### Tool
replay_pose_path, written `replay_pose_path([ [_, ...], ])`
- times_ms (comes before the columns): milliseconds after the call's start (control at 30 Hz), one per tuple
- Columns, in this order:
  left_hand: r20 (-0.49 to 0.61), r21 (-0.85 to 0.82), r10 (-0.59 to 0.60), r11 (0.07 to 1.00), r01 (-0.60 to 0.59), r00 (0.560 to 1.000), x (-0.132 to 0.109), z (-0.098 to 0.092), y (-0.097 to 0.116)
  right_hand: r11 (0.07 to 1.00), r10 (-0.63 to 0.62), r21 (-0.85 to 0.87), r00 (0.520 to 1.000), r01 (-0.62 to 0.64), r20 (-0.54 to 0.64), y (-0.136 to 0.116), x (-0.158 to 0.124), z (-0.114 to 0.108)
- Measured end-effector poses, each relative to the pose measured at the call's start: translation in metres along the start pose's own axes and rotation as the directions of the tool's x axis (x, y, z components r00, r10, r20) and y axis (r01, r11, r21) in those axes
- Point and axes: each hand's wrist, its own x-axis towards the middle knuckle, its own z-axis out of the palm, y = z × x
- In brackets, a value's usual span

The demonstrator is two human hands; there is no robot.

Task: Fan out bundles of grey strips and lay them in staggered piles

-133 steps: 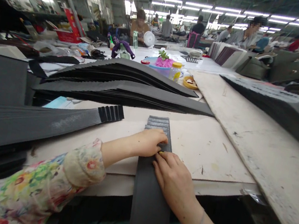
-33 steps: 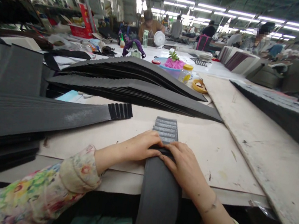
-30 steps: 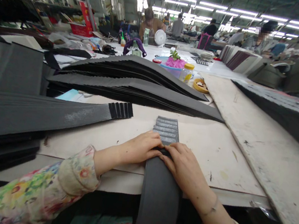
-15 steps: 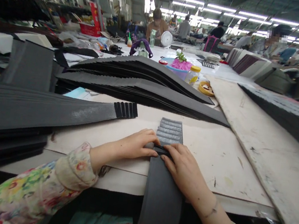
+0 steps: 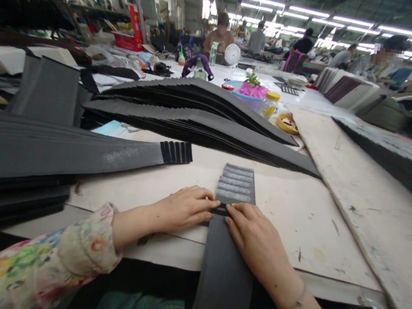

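Note:
A dark grey fabric-like strip [image 5: 227,271] runs from the table's front edge down over my lap. Its far end lies on the table as a staggered stack of layers with whitish bands [image 5: 236,182]. Across it, just nearer to me, is a black folded section [image 5: 222,208]. My left hand [image 5: 190,208] lies with stretched fingers, tips touching the left edge of that fold. From the right, my right hand [image 5: 254,231] rests on the strip, fingers extended and tips pressing the fold; a small yellow spot shows at one fingertip. Neither hand visibly grips anything; the undersides of the fingers are hidden.
Left lies a pile of grey strips [image 5: 55,152] with black stepped ends. Fanned grey stacks [image 5: 202,125] lie behind. A raised board [image 5: 359,213] with another stack [image 5: 402,163] flanks the right. Farther back are a jar [image 5: 269,104], a yellow dish [image 5: 287,123], a small fan and people.
Both hands have flattened over the fold, which now lies lower. My left hand's fingers have straightened, and its wrist has moved slightly left. The view has shifted a little.

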Motion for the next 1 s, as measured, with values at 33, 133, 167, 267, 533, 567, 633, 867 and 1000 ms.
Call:
replay_pose_path([
  [33,0.009,-0.026,0.003,1.000,-0.002,1.000,0.001,-0.002,-0.001,1.000,0.011,-0.002,1.000,-0.011,-0.016,0.001,-0.002,0.001],
  [133,0.029,-0.078,0.002,0.997,0.001,1.000,0.010,-0.009,-0.005,0.999,0.041,0.015,0.998,-0.040,-0.038,0.002,-0.006,0.005],
  [167,0.017,-0.070,-0.012,0.997,0.014,1.000,0.015,-0.011,-0.007,0.999,0.045,0.023,0.998,-0.044,-0.045,0.002,-0.006,0.006],
  [267,-0.062,0.028,-0.071,0.997,0.073,0.996,0.029,-0.011,-0.011,0.998,0.052,0.033,0.996,-0.050,-0.075,0.002,-0.006,0.008],
  [533,-0.103,0.128,-0.104,0.985,0.117,0.989,0.042,-0.006,-0.003,0.997,0.076,0.035,0.995,-0.074,-0.064,0.000,-0.007,0.007],
  [567,-0.112,0.093,-0.122,0.987,0.133,0.986,0.045,-0.006,-0.003,0.997,0.076,0.037,0.995,-0.074,-0.064,0.000,-0.007,0.007],
  [633,-0.101,0.013,-0.176,0.984,0.178,0.979,0.052,-0.007,-0.005,0.997,0.073,0.039,0.994,-0.070,-0.080,0.000,-0.008,0.008],
  [867,0.165,-0.353,-0.288,0.876,0.330,0.943,0.071,-0.021,-0.005,0.997,0.074,0.039,0.989,-0.070,-0.130,-0.001,-0.013,0.007],
  [1000,0.266,-0.435,-0.236,0.836,0.335,0.935,0.082,-0.023,0.001,0.996,0.081,0.033,0.990,-0.078,-0.117,-0.002,-0.015,0.008],
])
